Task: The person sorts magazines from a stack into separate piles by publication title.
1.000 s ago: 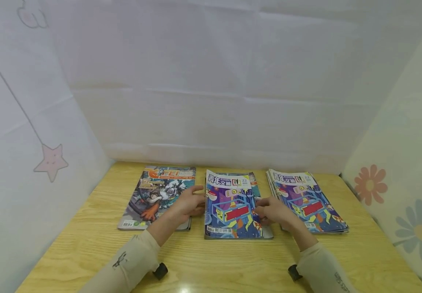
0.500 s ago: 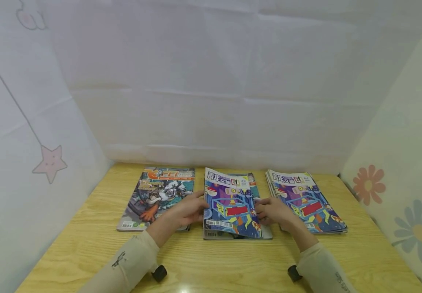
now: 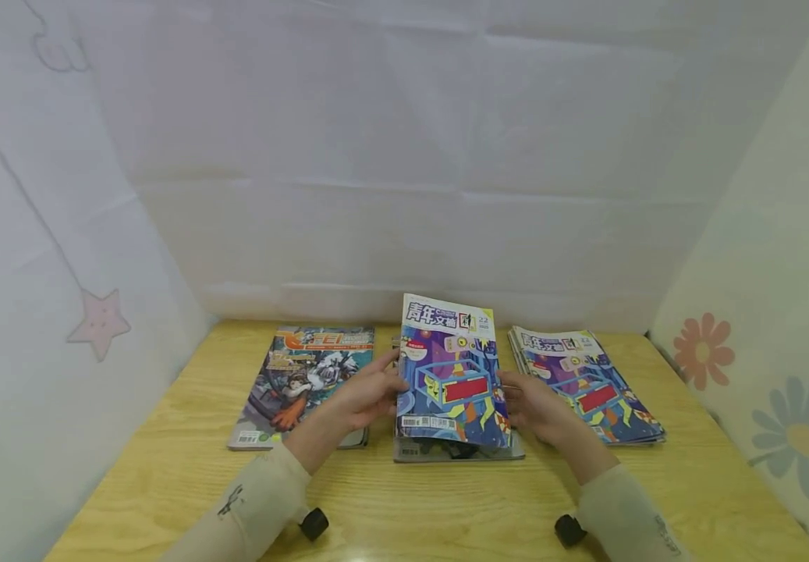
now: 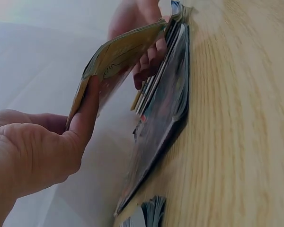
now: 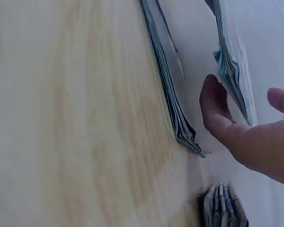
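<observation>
A colourful blue-and-purple magazine is held tilted up above the middle stack on the wooden table. My left hand grips its left edge, and in the left wrist view the thumb lies on the cover. My right hand holds the right edge with fingers under it, and in the right wrist view the edge sits between finger and thumb. The middle stack lies flat beneath.
A comic-style magazine lies on the table to the left. A fanned stack of the same blue magazines lies to the right. White cloth walls close in the back and both sides.
The top magazine of the middle stack has been lifted off and tilted up toward me, both hands rising with it. The two side piles have not moved.
</observation>
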{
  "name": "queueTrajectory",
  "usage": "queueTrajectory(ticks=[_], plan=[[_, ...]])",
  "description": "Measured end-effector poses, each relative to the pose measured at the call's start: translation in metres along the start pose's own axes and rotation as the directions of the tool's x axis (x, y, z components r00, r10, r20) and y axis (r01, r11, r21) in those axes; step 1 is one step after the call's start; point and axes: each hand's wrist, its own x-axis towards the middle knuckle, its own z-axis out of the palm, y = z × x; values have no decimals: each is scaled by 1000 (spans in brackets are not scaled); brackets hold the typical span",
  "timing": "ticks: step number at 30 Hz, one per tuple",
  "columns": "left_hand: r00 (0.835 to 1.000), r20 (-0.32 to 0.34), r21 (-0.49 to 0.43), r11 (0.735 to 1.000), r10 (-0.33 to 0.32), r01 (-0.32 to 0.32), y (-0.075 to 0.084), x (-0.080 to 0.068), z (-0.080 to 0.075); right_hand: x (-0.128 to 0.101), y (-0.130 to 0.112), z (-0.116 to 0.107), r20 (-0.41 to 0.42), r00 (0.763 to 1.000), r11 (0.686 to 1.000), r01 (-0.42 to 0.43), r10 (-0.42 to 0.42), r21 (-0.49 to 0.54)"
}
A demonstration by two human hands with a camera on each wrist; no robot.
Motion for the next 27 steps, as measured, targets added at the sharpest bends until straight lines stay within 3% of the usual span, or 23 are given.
queueTrajectory(ticks=[3, 7, 11, 13, 19, 27], plan=[[1000, 23, -1, 1000, 15, -15, 1, 6, 8, -4, 1, -9, 79, 997, 975, -15, -3, 222], [999, 36, -51, 999, 16, -14, -1, 14, 16, -18, -2, -18, 134, 990, 930, -7, -45, 368], [999, 40, -117, 993, 22, -17, -3, 24, 22, -34, -7, -27, 132, 989, 935, 17, -68, 355], [998, 48, -133, 991, 37, -31, -5, 29, 26, -41, -9, -32, 144, 986, 923, 18, -79, 386], [998, 50, -116, 992, 44, -38, -12, 44, 42, -59, -9, -53, 222, 968, 892, 6, -120, 453], [998, 44, -67, 997, 35, -32, -25, 63, 59, -76, 1, -77, 211, 965, 890, 46, -157, 453]])
